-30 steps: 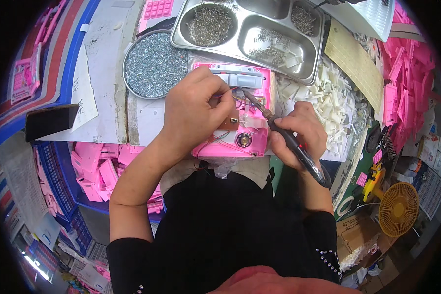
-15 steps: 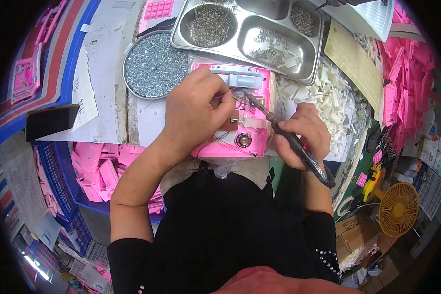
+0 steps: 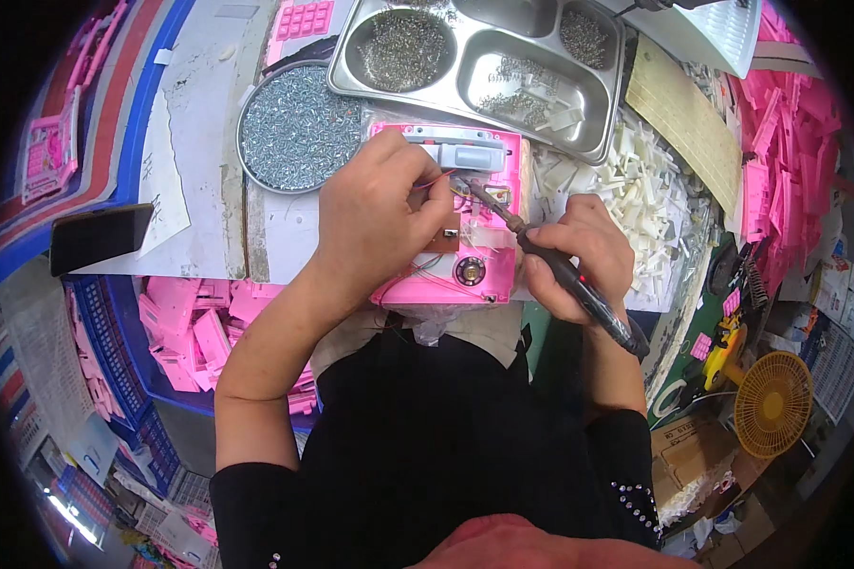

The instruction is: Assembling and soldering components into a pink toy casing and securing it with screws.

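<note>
A pink plastic casing (image 3: pixel 499 271) lies in front of me, with a brown circuit board (image 3: pixel 443 239), a round speaker (image 3: pixel 470 271), a grey plastic part (image 3: pixel 473 157) and thin wires inside. Over its left side, my left hand (image 3: pixel 375 204) is closed in a pinch on a thin red wire (image 3: pixel 444 176). My right hand (image 3: pixel 584 256) grips a soldering iron (image 3: pixel 571 281) by its dark handle, where a small red light glows. The iron's metal tip points up and left into the casing, near the wires by my left fingertips. Whether it touches them is unclear.
Beyond the casing stands a metal tray (image 3: pixel 465 106) with small metal parts in its compartments. A round dish (image 3: pixel 299 128) of screws is at its left. White plastic pieces (image 3: pixel 640 204) are heaped on the right; a phone (image 3: pixel 100 237) lies far left. Pink parts (image 3: pixel 194 327) fill a bin.
The soldering iron and my right hand have shifted slightly left, its tip moving a little toward my left fingers. My left hand stays almost in place.
</note>
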The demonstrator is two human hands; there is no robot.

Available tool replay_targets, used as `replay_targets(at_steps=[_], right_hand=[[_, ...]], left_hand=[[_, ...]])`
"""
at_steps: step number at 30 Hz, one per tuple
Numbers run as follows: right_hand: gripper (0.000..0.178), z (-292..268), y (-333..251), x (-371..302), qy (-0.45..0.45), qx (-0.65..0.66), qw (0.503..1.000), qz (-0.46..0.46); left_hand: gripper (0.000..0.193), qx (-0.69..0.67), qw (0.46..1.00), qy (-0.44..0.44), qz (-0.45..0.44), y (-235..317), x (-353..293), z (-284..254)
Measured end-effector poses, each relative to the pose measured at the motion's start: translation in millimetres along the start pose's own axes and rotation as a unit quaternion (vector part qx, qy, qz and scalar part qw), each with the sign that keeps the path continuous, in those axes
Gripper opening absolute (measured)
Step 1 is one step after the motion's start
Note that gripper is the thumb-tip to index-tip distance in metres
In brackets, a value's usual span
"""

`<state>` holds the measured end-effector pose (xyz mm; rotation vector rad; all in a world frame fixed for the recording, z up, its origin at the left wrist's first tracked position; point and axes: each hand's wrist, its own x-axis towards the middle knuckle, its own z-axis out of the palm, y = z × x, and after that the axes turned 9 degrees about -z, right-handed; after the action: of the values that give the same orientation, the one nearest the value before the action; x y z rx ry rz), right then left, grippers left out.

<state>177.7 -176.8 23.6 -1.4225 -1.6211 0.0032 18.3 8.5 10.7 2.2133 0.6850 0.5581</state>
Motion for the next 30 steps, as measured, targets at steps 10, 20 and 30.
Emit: replay_targets(at_steps=[10, 20, 30], right_hand=[[0.030, 6, 3, 6, 0.005, -0.015, 1.000, -0.012], [0.029, 4, 4, 7, -0.005, -0.009, 1.000, -0.012], [0.027, 2, 5, 4, -0.012, 0.001, 1.000, -0.013]], left_hand=[[0.011, 0.007, 1.000, 0.019, 0.012, -1, -1, 4], [0.011, 0.013, 1.000, 0.026, 0.010, -1, -2, 6], [0.012, 0.039, 0.998, 0.047, 0.025, 0, -3, 11]])
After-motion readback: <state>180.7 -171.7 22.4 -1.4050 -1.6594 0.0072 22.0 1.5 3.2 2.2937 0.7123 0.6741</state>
